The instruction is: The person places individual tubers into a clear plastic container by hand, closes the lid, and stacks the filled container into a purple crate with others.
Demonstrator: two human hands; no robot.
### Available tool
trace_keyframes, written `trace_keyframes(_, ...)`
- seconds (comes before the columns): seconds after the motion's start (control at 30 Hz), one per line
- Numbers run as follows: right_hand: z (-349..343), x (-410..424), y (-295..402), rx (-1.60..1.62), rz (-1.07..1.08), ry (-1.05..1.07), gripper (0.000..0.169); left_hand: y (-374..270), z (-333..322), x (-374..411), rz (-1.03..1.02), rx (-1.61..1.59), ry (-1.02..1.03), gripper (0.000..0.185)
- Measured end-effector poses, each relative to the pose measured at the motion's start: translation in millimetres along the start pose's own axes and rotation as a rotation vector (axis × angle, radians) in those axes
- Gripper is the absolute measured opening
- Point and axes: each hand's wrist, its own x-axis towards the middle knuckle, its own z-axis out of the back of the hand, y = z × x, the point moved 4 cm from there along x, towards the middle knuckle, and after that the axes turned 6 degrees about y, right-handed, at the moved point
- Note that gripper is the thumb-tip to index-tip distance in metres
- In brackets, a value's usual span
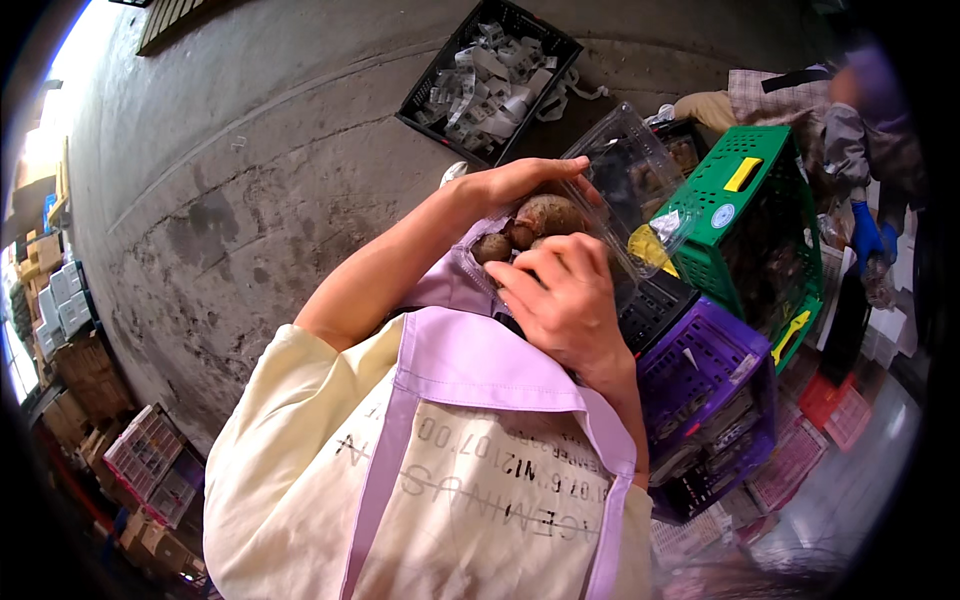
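Note:
A clear plastic clamshell box (480, 274) is held in front of my body, its transparent lid (626, 139) swung up to the right. Several brown, rounded vegetables (551, 215), perhaps beetroots, lie inside it. My left hand (536, 178) grips the far side of the box, thumb along the rim. Over the near part of the box, my right hand (562, 289) has its fingers bent down at the vegetables. Its fingertips are partly hidden, so whether they pinch one cannot be told.
A black crate (427, 97) of crumpled printed label strips sits on the concrete floor (225, 180). At the right, a green crate (739, 169) with yellow handles lies tilted beside a purple crate (697, 352). Beyond, another person wears blue gloves (866, 229). Cardboard boxes (94, 375) stand at left.

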Motion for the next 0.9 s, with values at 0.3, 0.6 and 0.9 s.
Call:
trace_keyframes(0.3,1.1,6.7,5.7,-0.068,0.046,0.175,0.015,7.6,4.3,-6.6,-0.033,0.038,-0.022,0.055)
trace_keyframes(0.6,1.6,-27.6,-0.6,0.395,-0.246,-0.149,0.036,12.2,3.2,-8.0,-0.053,-0.020,0.056,0.055)
trace_keyframes(0.9,-2.3,-32.7,5.8,0.206,-0.197,-0.200,0.034,14.6,-1.9,-2.5,-0.009,0.031,0.104,0.058)
